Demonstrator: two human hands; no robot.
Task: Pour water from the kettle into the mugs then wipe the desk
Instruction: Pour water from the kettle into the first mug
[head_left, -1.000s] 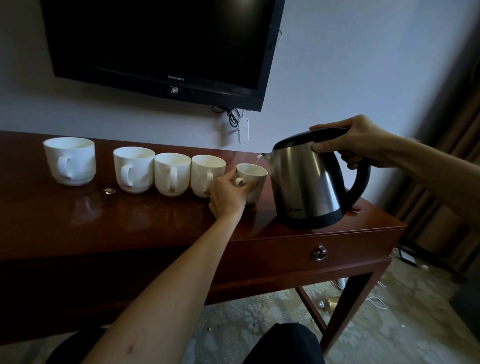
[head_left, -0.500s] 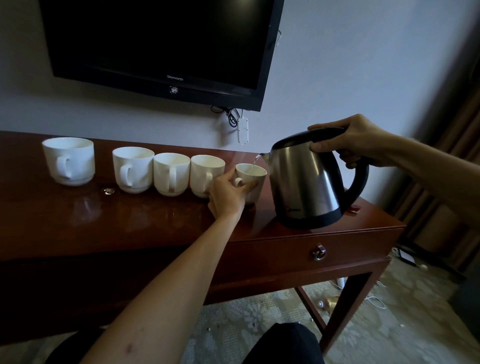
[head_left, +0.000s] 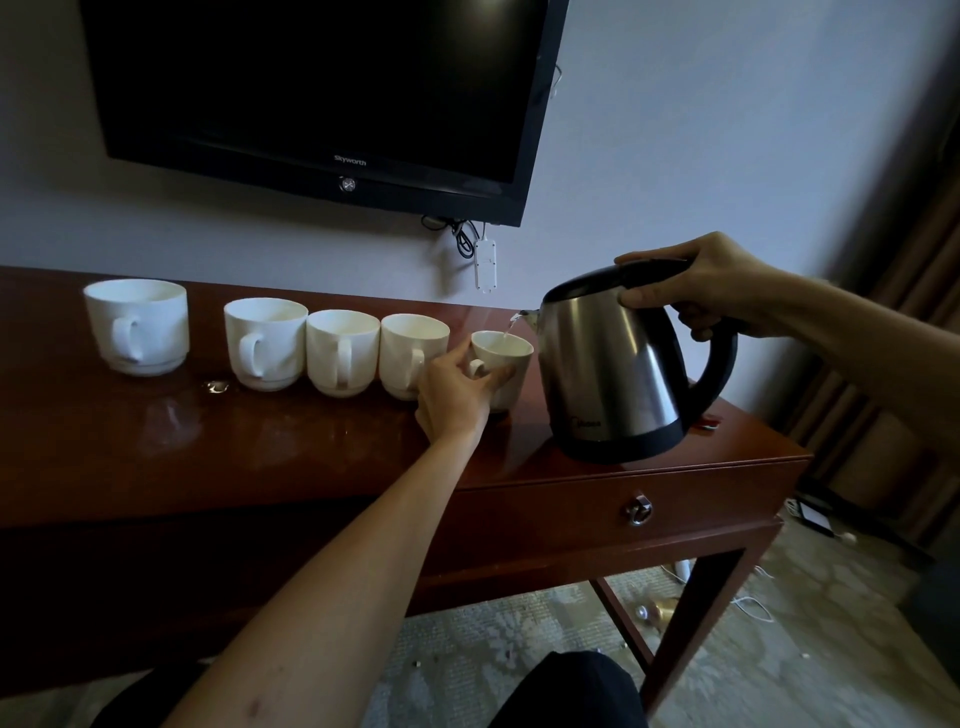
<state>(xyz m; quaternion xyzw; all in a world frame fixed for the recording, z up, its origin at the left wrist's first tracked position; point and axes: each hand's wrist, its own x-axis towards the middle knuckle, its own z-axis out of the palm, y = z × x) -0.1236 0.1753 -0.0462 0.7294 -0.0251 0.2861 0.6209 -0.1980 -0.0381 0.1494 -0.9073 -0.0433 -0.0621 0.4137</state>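
Pouring is under way at the right of centre in the frame: a thin stream of water (head_left: 510, 328) is seen falling from the spout of the steel kettle (head_left: 613, 364) into the small cup (head_left: 502, 358). The kettle is tilted toward the left of the frame and held above the tabletop (head_left: 260, 447) by the right hand (head_left: 711, 283), whose fingers (head_left: 641, 297) are curled round the black handle at the top, the thumb lying along the lid's edge. The small cup is steadied by the left hand (head_left: 454, 397); its fingers (head_left: 493, 384) are wrapped round the cup's near side and its little handle, with the thumb raised against the rim on the left. The cup stands just left of the kettle's spout.

Four white mugs are lined up to the left of the cup along the tabletop: three close together (head_left: 343, 353), and one (head_left: 137, 325) set apart at the far left. A small puddle (head_left: 218, 386) is seen on the tabletop between the far-left mug and the next. A dark television (head_left: 311, 78) is mounted on the wall above.
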